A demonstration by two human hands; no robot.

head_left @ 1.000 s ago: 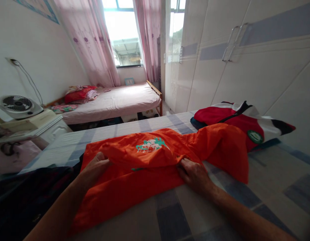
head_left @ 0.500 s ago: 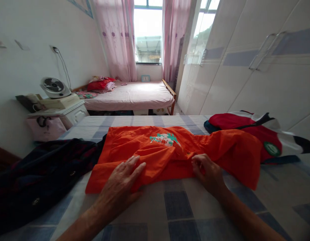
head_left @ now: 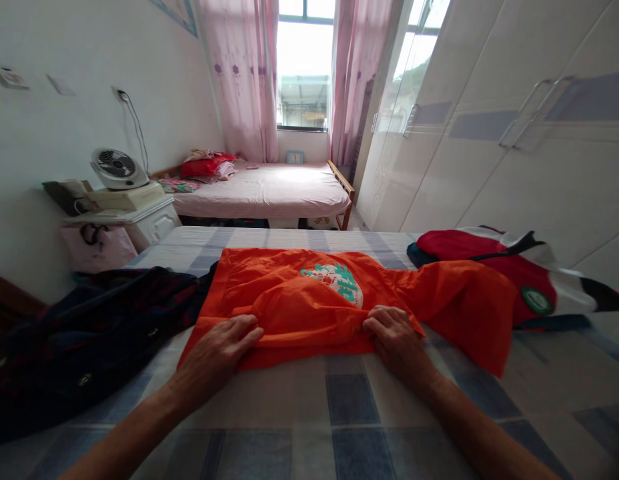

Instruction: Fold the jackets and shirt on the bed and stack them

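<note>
An orange shirt point(head_left: 309, 300) with a teal and white print lies spread across the checked bed cover point(head_left: 354, 407) in front of me. My left hand point(head_left: 217, 353) rests on its near edge at the left, fingers curled into a bunched fold of the cloth. My right hand point(head_left: 394, 337) grips the same fold at the right, fingers closed on the fabric. One part of the shirt trails off to the right, over the bed.
A dark navy garment point(head_left: 84, 333) lies heaped at the left of the bed. A red, white and black garment point(head_left: 514, 267) lies at the right. White wardrobe doors point(head_left: 489, 153) line the right side. A nightstand with a fan point(head_left: 117, 170) and a second bed point(head_left: 269, 190) stand beyond.
My left hand went from flat on the shirt to gripping a fold. Both hands have drawn the near cloth up into a raised bunch. The camera has shifted slightly.
</note>
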